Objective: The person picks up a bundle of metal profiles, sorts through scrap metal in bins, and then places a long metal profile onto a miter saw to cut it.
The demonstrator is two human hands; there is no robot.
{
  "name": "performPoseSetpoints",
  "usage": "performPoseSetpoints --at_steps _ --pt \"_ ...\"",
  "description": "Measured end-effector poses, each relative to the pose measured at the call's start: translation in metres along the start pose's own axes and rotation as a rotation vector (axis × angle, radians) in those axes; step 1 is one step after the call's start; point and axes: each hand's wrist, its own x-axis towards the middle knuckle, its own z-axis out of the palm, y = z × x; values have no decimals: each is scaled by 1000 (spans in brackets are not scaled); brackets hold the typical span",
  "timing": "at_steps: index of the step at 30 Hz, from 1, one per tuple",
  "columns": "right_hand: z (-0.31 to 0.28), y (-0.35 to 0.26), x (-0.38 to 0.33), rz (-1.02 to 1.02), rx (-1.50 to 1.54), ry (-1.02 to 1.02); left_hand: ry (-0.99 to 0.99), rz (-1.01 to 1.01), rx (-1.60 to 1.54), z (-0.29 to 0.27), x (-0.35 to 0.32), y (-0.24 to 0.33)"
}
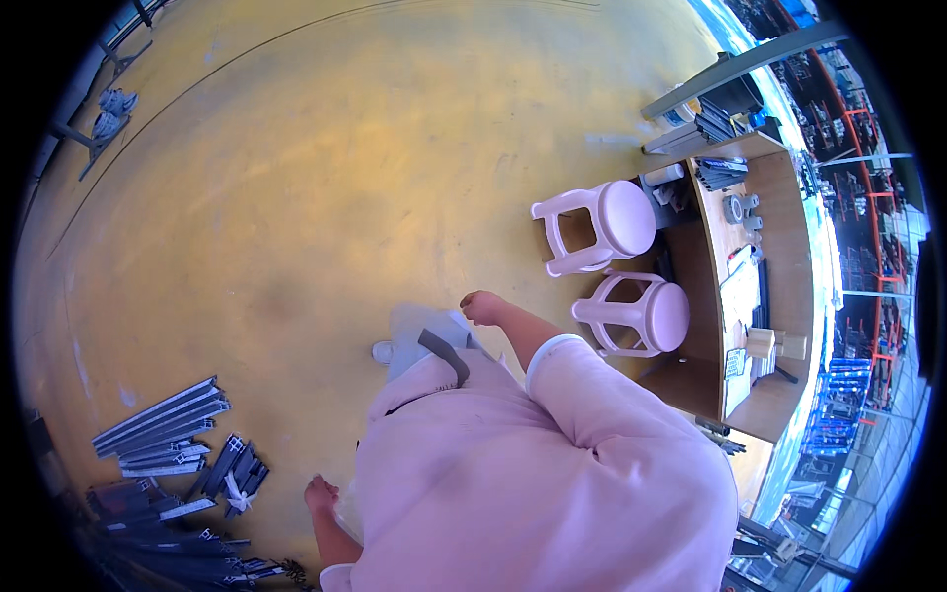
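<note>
- Progress: no handling appears to be under way; neither hand visibly grips a thing, and no finished piece of work can be picked out. What is left cannot be judged from this view.
- Right hand (480,307), one: held out in front of the body above the yellow floor (326,197), touching nothing that shows. Its fingers look loosely curled, but whether the tips meet I cannot tell.
- Left hand (323,493), one: low beside the body, between the shirt (523,474) and the bars. Its fingers are partly hidden, so I cannot tell whether they are apart or together.
- Pale pink stools (628,219), two: upright on the floor, side by side along the worktop's near long edge; the lower one in view is nearest the right hand, yet apart from it.
- Dark bars (163,424), at least two groups, too crowded to count singly: on the floor toward its lower left corner, apart from the left hand. One short bundle (237,479) has a white wrap.
- Wooden worktop (788,257), one: papers (738,291) lie around its middle, two small tan boxes (760,342) toward its lower end, dark strips (721,173) at its upper end.
</note>
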Motion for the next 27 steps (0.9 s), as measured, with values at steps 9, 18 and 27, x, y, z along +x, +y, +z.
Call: performPoseSetpoints --at_steps 9,18,27 --pt "6 -103 83 499 -253 -180 208 479 -266 -225 132 293" --pt "-83 -570 418 -154 -259 170 172 -192 -505 -329 192 257" --pt "-4 -1012 566 -393 109 -94 -168 -84 -751 -402 354 232"
